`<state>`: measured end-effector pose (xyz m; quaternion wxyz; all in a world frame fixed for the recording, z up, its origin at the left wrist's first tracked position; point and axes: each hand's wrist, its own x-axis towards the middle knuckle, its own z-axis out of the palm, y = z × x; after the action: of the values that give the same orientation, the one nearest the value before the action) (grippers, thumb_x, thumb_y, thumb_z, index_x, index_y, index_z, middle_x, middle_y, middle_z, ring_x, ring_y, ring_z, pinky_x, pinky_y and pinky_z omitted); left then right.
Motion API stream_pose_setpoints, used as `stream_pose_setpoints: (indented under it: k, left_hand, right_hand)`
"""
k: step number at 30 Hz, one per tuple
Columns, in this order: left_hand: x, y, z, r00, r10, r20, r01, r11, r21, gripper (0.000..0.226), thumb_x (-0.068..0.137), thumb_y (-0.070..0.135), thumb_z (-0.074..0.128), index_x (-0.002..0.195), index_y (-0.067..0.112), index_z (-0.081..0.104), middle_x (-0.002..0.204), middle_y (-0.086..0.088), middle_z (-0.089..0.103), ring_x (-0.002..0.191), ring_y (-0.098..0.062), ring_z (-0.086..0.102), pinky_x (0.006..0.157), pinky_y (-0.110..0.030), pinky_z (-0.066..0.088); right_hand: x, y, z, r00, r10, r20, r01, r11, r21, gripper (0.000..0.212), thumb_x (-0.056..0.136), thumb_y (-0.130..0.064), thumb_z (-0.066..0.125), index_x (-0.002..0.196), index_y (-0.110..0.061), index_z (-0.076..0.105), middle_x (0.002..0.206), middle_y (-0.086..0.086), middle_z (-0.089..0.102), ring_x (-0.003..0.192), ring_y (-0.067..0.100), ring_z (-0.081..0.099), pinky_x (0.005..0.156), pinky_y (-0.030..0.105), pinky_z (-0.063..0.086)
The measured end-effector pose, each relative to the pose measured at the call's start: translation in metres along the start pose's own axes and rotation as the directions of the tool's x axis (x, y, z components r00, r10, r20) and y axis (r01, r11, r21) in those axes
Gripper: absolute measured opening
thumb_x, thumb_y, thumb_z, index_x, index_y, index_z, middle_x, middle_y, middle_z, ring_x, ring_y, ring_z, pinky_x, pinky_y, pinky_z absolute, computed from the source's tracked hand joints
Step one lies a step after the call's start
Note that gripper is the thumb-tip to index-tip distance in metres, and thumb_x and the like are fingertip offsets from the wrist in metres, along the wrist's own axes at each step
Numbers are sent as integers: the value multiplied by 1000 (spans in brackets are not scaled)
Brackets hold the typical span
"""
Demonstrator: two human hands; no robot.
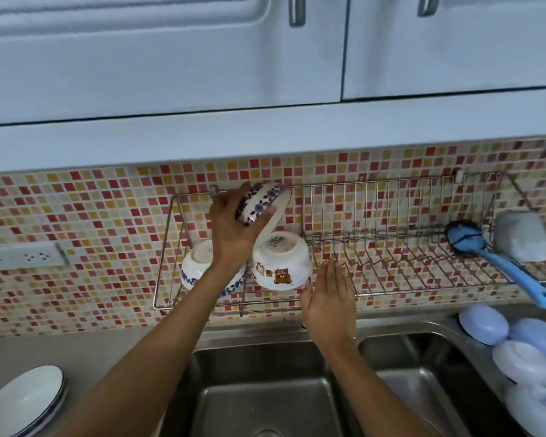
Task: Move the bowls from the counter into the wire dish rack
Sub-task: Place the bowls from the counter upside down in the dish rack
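Note:
My left hand (232, 230) grips a white bowl with a blue flower pattern (260, 203), tilted on its side above the left end of the wire dish rack (391, 247). Two bowls lie upside down in the rack below it: a blue-patterned one (196, 266), partly hidden by my left forearm, and a white bowl with bear pictures (281, 261). My right hand (330, 298) is open, its fingers spread, just right of the bear bowl at the rack's front edge. White plates with blue rims (24, 402) are stacked on the counter at bottom left.
A blue dish brush (498, 257) and a pale sponge (524, 236) sit at the rack's right end. A double steel sink (265, 389) lies below. Several blue and white round lids or dishes (517, 345) are piled at the right. Wall cabinets hang overhead.

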<state>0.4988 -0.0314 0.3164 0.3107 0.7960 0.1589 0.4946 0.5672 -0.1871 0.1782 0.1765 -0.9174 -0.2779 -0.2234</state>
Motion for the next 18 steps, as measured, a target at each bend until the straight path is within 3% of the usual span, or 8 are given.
stream_pose_setpoints:
  k: [4,8,12,18]
  left_hand:
    - [-4,-18,16,940,273,207,-324,903,281,72,75,61,62,135,25,49,133,-11,47,123,-22,36,102,-32,33]
    - [-13,-38,32,834,384,395,-539,718,440,67,78,60,60,135,27,47,135,-12,50,123,-30,38,103,-46,42]
    - [-25,-54,40,753,387,532,-644,598,477,72,70,59,69,132,29,46,133,-10,44,120,-32,38,97,-52,48]
    - [-33,-62,43,739,325,590,-640,613,463,79,61,59,76,130,29,52,131,-13,55,121,-30,36,97,-53,47]
  right_hand:
    - [1,0,2,1000,14,-3,-14,1000,5,58,94,-39,41,136,0,49,140,19,52,133,29,45,116,39,19]
    - [-1,-2,1,999,34,-34,-33,999,19,58,93,-39,42,134,1,51,137,19,54,131,29,48,115,40,21]
    - [0,-4,0,998,50,-34,-49,999,9,58,94,-40,41,135,0,50,138,18,53,132,28,47,115,40,17]
    - [0,-4,3,998,63,-23,-62,998,8,59,93,-41,43,135,-1,50,138,18,54,132,28,48,115,41,16]
